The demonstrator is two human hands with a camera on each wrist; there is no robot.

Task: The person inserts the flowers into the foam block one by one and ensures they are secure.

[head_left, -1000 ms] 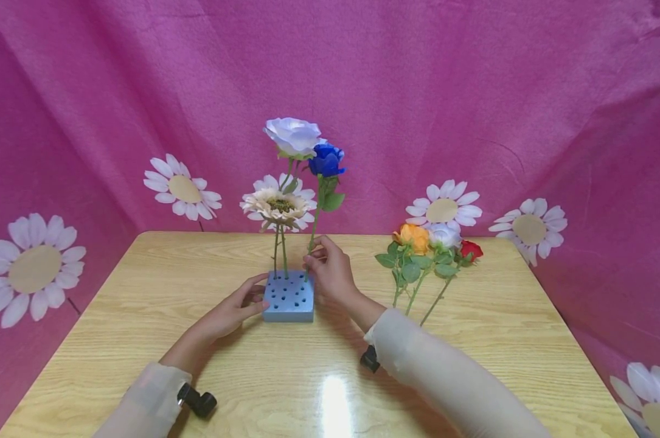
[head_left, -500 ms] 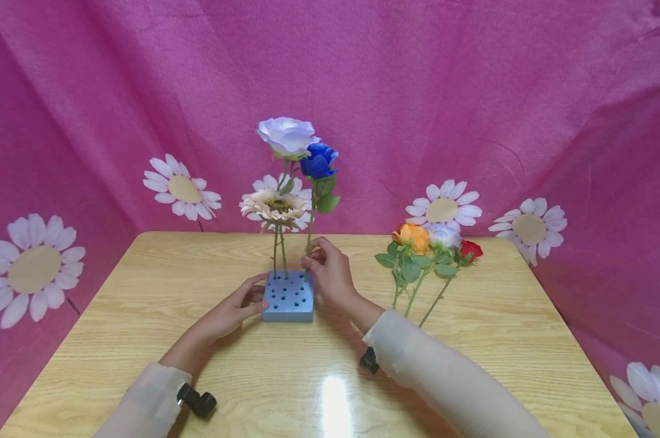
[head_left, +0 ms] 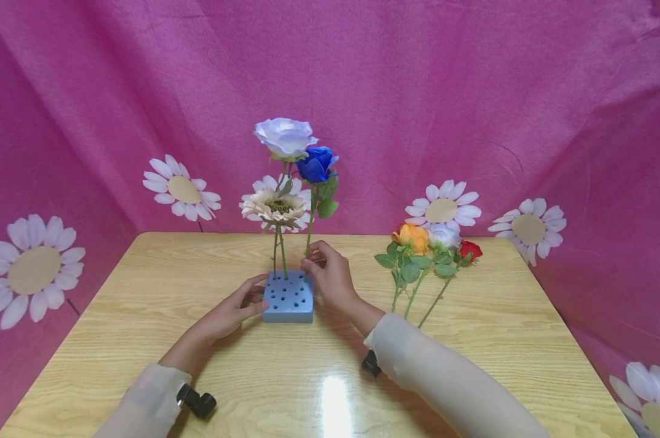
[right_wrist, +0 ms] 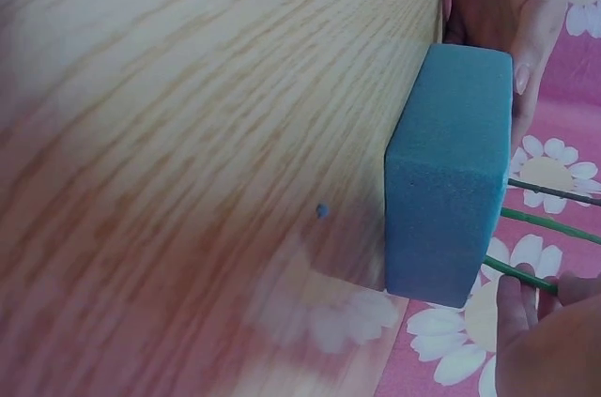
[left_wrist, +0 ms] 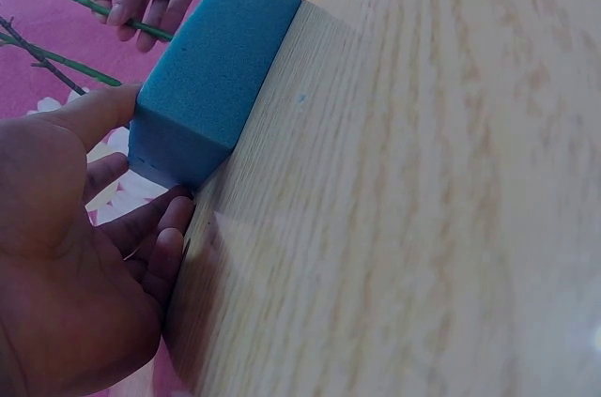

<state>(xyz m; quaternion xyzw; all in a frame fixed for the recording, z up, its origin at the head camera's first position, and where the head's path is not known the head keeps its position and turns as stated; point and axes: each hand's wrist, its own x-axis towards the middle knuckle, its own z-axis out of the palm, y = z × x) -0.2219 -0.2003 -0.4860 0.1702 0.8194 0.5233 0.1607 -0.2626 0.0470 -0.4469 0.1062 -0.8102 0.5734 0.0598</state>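
A blue foam block [head_left: 288,296] with several holes in its top stands on the table. Beside its left side lies my left hand [head_left: 232,311], thumb at the top edge and fingers low along the side in the left wrist view [left_wrist: 84,228]. My right hand [head_left: 332,274] pinches the green stem of a blue rose [head_left: 317,165] low down, near the back right corner of the block; the stem's foot meets the block's top. A tall white rose [head_left: 284,138] and a cream daisy-like flower [head_left: 277,207] stand upright in back holes.
On the table [head_left: 198,261], to the right, lie an orange rose [head_left: 413,237], a white rose [head_left: 443,235] and a red rose [head_left: 470,250] with leafy stems. A pink curtain [head_left: 362,91] printed with daisies hangs behind and at both sides.
The blue rose's head has shifted slightly left, and its stem leans less to the right. The tall white rose has moved left too. My left hand and the block have stayed put.
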